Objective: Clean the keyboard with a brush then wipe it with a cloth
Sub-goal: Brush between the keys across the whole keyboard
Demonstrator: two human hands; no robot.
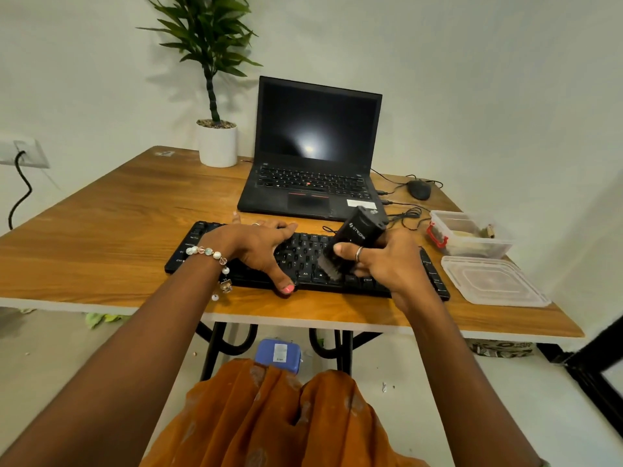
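Wooden desk (111, 227), keyboard (435, 278) lying left-to-right. Brush (354, 241) gripped in right hand (387, 261), bristles down mid-board; left hand (259, 247) spread flat, steadying.

Vantage: one head-worn wide-angle camera, above the table's (101, 210) near edge
Facing: forward and down; far wall up top, lap at the bottom
Nearness: close; both forearms reach in from the lower corners
Edges: bowed by the lens
Shared: single view only

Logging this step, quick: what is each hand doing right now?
Left hand: open, fingers spread on the keyboard, steadying it.
Right hand: gripping the brush, bristles on the keys.
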